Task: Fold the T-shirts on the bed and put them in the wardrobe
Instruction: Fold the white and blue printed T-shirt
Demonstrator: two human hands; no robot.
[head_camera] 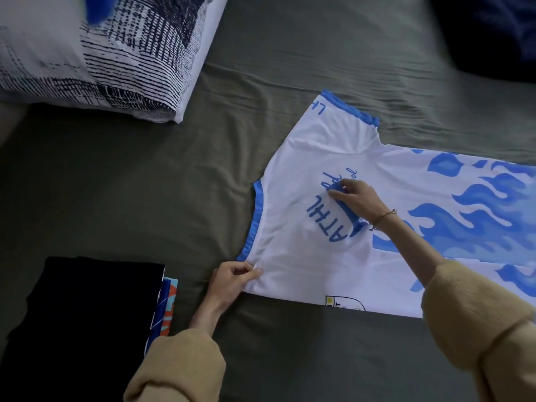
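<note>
We pinch the shirt (333, 256) corner with left hand (232, 281); right hand (355, 198) grips the folded-in sleeve, likely flattening it. Folded stack (87, 314) waits nearby on bed (174, 198).

My single head-worn wide-angle view looks steeply down and forward, close over the bed (203, 140), taking in the T-shirt (333, 256) and both forearms from above.

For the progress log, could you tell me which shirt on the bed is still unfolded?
The white shirt with blue flames, spread flat under both hands; the black shirt is already folded.
</note>
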